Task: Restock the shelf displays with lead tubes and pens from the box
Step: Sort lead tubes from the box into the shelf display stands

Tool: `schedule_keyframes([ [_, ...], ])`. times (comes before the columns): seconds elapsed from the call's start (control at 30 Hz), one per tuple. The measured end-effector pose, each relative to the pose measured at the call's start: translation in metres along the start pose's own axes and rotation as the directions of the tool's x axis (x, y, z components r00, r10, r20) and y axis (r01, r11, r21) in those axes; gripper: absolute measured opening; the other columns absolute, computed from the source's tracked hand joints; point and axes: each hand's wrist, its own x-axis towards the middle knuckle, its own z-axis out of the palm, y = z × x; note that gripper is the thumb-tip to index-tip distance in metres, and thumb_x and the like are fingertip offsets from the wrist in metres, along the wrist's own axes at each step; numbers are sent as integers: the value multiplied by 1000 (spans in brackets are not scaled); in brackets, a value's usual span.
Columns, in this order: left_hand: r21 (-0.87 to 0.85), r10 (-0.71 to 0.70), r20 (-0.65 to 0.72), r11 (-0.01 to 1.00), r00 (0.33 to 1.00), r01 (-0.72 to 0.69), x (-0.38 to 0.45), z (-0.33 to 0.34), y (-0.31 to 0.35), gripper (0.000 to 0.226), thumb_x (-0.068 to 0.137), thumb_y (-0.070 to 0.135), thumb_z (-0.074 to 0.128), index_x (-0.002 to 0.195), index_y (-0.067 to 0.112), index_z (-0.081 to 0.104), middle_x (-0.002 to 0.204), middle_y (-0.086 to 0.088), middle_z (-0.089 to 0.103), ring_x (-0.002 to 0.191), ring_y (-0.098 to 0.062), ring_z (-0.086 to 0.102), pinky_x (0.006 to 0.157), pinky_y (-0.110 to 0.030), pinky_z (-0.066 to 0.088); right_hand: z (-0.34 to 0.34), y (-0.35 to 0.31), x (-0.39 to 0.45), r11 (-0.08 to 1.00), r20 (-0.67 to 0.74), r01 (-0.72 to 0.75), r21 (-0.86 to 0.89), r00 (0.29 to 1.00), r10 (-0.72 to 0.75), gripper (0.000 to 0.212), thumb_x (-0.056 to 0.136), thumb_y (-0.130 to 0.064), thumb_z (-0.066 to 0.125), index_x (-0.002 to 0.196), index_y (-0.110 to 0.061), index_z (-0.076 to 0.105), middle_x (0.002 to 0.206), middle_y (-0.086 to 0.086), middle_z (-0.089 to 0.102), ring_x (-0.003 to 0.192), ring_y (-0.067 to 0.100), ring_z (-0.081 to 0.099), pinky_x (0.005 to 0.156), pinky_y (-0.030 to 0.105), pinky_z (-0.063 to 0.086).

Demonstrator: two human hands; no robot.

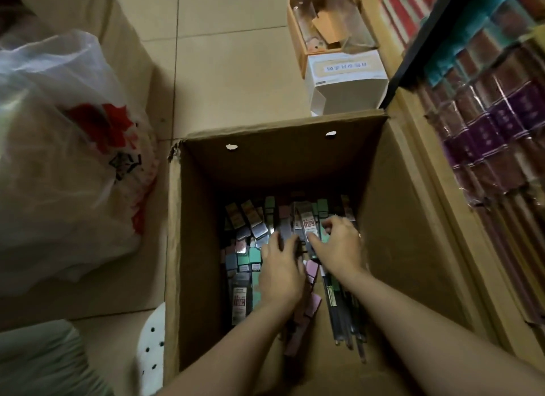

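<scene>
A deep open cardboard box (188,248) stands on the floor below me. Its bottom holds several flat lead tubes (250,254) in grey, green and pink, and loose pens (339,310) lie along the right side. Both my arms reach down into it. My left hand (281,274) grips a bundle of dark grey lead tubes (287,233), fingers curled round them. My right hand (340,245) pinches the same bundle from the right, near a tube with a white and red label (308,224).
A white plastic bag (65,159) with red print bulges at the left. A white carton (348,82) and an open brown carton (330,20) stand beyond the box. Shelving (486,124) packed with wrapped stock runs down the right. A white perforated stool (152,348) shows at the lower left.
</scene>
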Motion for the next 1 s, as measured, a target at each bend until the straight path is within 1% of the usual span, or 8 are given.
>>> schedule_keyframes([
  [0.27, 48, 76, -46, 996, 996, -73, -1, 5, -2, 44, 96, 21, 52, 140, 21, 43, 153, -8, 26, 136, -24, 34, 100, -33, 46, 10, -3, -2, 986, -17, -144, 81, 989, 146, 25, 84, -35, 73, 99, -19, 62, 115, 1, 54, 105, 23, 56, 81, 33, 46],
  [0.47, -285, -121, -89, 954, 989, 91, -12, 9, -1, 22, 90, 11, 63, 110, 18, 67, 113, 4, 45, 100, -11, 52, 86, -19, 44, 5, 4, -11, 914, 47, -255, 315, 966, 253, 22, 82, -22, 77, 86, -17, 55, 71, -8, 56, 74, 15, 58, 62, 25, 41],
  [0.6, -460, -255, 26, 855, 967, 238, -12, 4, -4, 20, 89, 7, 64, 103, 21, 63, 98, 6, 60, 90, -13, 60, 72, -17, 44, -6, 16, -21, 798, 153, -377, 471, 925, 347, 21, 84, -16, 75, 96, -12, 58, 77, -2, 62, 81, 19, 61, 72, 26, 47],
  [0.67, -583, -363, 122, 727, 924, 363, -17, 0, -3, 34, 88, 4, 65, 109, 24, 48, 93, 4, 60, 89, -20, 64, 65, -22, 51, -13, 18, -28, 723, 226, -422, 547, 906, 358, 26, 86, -11, 72, 108, -10, 59, 90, 8, 67, 90, 24, 65, 85, 35, 52],
  [0.73, -716, -460, 290, 478, 839, 509, -22, -4, -1, 46, 86, -1, 65, 118, 19, 40, 104, -10, 61, 94, -31, 66, 71, -36, 58, -19, 18, -37, 698, 264, -429, 573, 903, 339, 30, 88, -7, 68, 117, -9, 59, 98, 14, 68, 95, 27, 66, 92, 40, 53],
  [0.83, -767, -366, 550, 135, 751, 628, -30, -15, 7, 42, 86, -10, 55, 125, 3, 48, 106, -24, 63, 84, -33, 68, 56, -34, 56, -26, 16, -54, 678, 277, -419, 604, 908, 315, 32, 92, -4, 62, 123, -9, 60, 99, 11, 69, 99, 26, 65, 95, 39, 51],
  [0.9, -763, -269, 618, 22, 739, 646, -37, -24, 12, 32, 91, -8, 49, 121, 2, 49, 83, -19, 57, 52, -19, 59, 42, -27, 49, -29, 13, -67, 619, 302, -443, 649, 896, 325, 33, 92, -2, 62, 124, -8, 60, 108, 12, 69, 104, 27, 65, 96, 40, 52],
  [1.0, -760, -216, 638, -23, 739, 649, -44, -33, 12, 43, 92, -7, 41, 130, 13, 45, 74, -12, 53, 55, -16, 49, 54, -29, 47, -37, 7, -81, 551, 316, -451, 702, 891, 327, 30, 92, 0, 60, 120, -10, 59, 112, 13, 68, 106, 29, 65, 91, 38, 52],
])
